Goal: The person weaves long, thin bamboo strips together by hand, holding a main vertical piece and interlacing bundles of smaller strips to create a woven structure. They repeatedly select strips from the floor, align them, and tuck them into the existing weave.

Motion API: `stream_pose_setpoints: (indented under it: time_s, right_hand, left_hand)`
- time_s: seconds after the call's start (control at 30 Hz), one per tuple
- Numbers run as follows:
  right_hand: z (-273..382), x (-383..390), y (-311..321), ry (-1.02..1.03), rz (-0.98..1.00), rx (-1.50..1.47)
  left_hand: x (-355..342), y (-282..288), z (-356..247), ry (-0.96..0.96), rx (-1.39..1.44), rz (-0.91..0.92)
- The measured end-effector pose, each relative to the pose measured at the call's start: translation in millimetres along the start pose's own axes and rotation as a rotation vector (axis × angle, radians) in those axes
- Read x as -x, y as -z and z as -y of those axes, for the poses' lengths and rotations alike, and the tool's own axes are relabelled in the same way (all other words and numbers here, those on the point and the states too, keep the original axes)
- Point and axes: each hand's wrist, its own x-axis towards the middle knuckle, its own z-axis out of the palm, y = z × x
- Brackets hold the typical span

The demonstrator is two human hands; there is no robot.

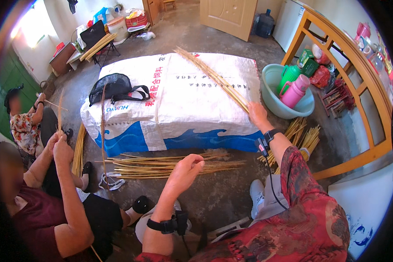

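Note:
My right hand (258,115) is closed around the lower ends of a thin bundle of dry reed stalks (222,81). The bundle slants away to the far left across a white woven-plastic sheet (196,109), its feathery tips at the far end. Nearer to me, my left hand (185,171) hangs with loosely bent fingers, thumb apart, nothing visible in it. Below and beside it, a spread of loose reed stalks (137,167) lies on the floor along the sheet's near edge. Both wrists wear black straps with small devices.
A black mesh bag (113,88) rests on the sheet's left side. At right stand a pale blue basin (268,94) holding green and pink flasks, bundled stalks (309,142) and a wooden frame (366,83). Two seated people at left handle stalks; one person's hands (60,146) grip a stalk upright.

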Motion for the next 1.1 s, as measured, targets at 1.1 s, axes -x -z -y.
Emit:
stream_pose_setpoints:
  time_s: [1.1]
  right_hand:
    - [82,155,-104,0.604,0.950,-0.159]
  left_hand:
    - [24,50,1,-0.059,0.570,-0.479]
